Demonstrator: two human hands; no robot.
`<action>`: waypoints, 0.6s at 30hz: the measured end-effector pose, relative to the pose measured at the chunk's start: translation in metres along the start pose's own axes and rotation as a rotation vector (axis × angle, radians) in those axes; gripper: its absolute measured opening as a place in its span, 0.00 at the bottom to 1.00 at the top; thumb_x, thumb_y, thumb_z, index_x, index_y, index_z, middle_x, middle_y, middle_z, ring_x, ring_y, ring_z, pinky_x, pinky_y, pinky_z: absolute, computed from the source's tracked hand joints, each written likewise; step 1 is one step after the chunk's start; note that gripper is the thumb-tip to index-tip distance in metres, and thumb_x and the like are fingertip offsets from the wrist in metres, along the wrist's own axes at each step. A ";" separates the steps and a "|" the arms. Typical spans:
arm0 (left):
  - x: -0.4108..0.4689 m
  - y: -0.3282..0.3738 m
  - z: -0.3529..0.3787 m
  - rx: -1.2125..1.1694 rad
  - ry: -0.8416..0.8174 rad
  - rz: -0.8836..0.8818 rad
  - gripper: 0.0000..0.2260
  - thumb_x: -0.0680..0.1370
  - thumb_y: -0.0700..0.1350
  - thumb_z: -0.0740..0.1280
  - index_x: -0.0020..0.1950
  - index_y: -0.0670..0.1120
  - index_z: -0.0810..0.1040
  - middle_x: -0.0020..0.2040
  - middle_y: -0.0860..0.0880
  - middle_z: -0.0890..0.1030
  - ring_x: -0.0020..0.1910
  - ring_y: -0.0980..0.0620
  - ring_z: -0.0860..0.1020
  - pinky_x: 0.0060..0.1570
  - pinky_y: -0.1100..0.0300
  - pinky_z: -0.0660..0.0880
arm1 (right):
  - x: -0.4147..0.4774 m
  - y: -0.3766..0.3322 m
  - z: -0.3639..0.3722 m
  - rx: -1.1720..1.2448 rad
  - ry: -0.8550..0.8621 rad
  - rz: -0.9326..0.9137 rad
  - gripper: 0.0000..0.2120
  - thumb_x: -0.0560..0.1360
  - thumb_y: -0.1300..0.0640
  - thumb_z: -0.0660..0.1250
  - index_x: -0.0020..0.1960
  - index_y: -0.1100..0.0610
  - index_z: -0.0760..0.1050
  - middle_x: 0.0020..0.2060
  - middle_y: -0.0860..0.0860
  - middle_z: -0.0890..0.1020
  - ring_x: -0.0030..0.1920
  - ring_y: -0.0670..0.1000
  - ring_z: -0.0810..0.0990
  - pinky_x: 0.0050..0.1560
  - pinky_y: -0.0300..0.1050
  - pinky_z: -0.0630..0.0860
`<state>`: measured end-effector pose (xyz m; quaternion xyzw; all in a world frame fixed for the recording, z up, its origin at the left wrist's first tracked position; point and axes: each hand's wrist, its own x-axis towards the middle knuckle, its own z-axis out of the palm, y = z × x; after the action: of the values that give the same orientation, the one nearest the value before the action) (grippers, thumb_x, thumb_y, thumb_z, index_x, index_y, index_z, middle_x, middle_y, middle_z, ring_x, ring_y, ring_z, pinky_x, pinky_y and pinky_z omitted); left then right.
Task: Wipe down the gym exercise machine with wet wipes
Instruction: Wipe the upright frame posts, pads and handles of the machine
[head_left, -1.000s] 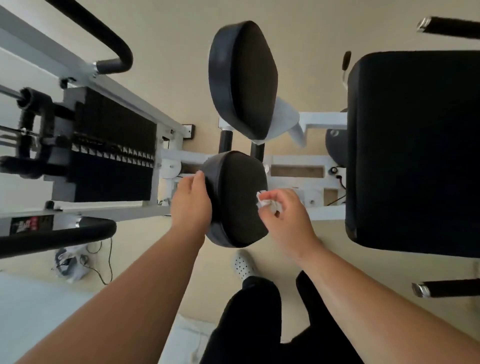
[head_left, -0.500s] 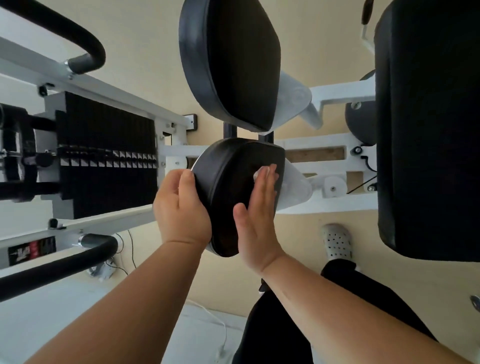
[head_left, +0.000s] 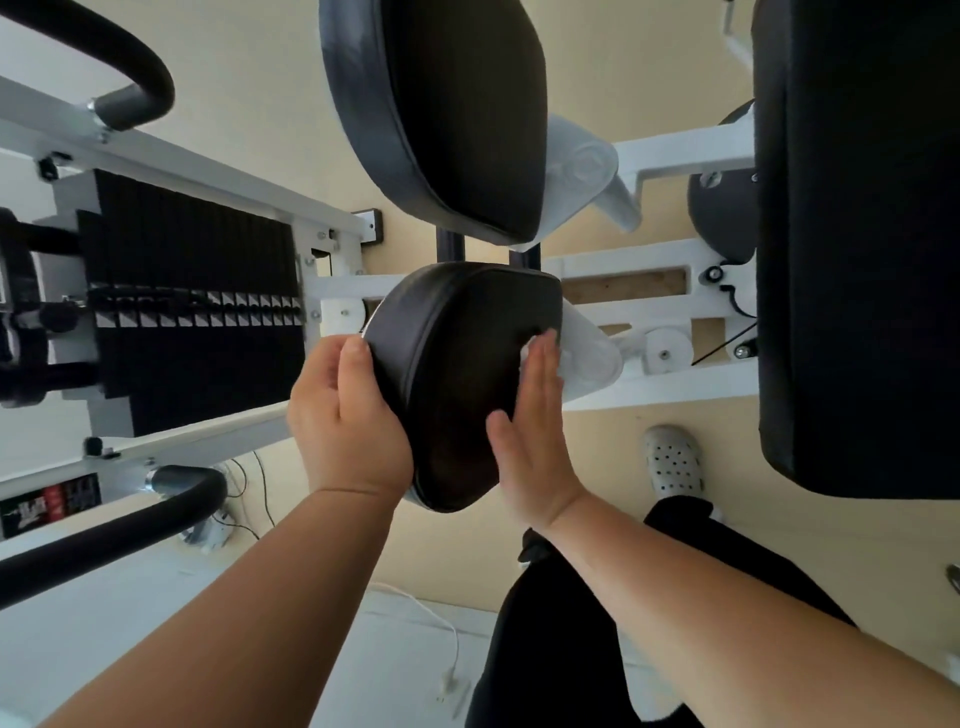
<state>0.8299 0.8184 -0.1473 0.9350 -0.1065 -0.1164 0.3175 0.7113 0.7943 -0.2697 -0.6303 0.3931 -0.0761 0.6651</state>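
Wiping lower pad (head_left: 457, 384), wet wipe (head_left: 527, 351) pressed under flat right hand (head_left: 530, 415); gripping its edge with curled left hand (head_left: 348, 421). Next, likely: sweeping across remaining face.

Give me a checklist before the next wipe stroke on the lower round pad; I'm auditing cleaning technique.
1. The wet wipe sits under the right hand: ok, its white edge shows.
2. The right hand lies flat against the lower pad: ok.
3. The left hand grips the lower pad's left edge: ok.
4. The wet wipe is moist enough: cannot tell.
5. The upper pad is already wiped: cannot tell.
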 end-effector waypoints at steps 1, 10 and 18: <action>0.000 0.000 0.000 0.002 0.005 -0.008 0.15 0.81 0.48 0.56 0.35 0.47 0.69 0.31 0.52 0.67 0.32 0.57 0.65 0.31 0.64 0.61 | 0.020 -0.012 -0.003 0.039 0.038 0.031 0.44 0.78 0.27 0.41 0.82 0.55 0.36 0.83 0.51 0.36 0.82 0.49 0.34 0.81 0.62 0.41; 0.000 0.005 -0.001 0.009 0.025 -0.027 0.14 0.79 0.49 0.56 0.33 0.49 0.67 0.31 0.52 0.66 0.33 0.54 0.65 0.33 0.59 0.62 | -0.037 -0.061 0.000 -0.004 -0.107 -0.304 0.55 0.74 0.22 0.38 0.83 0.64 0.41 0.83 0.56 0.39 0.83 0.57 0.39 0.81 0.63 0.41; -0.002 0.002 0.000 -0.004 0.036 -0.027 0.16 0.81 0.46 0.56 0.32 0.50 0.62 0.31 0.53 0.63 0.32 0.55 0.62 0.31 0.63 0.59 | 0.033 -0.013 -0.003 0.099 0.060 0.184 0.46 0.74 0.32 0.44 0.83 0.56 0.37 0.83 0.49 0.39 0.79 0.41 0.35 0.82 0.59 0.42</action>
<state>0.8273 0.8176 -0.1460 0.9377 -0.0880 -0.1041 0.3196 0.7362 0.7698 -0.2719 -0.5551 0.4648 -0.0528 0.6877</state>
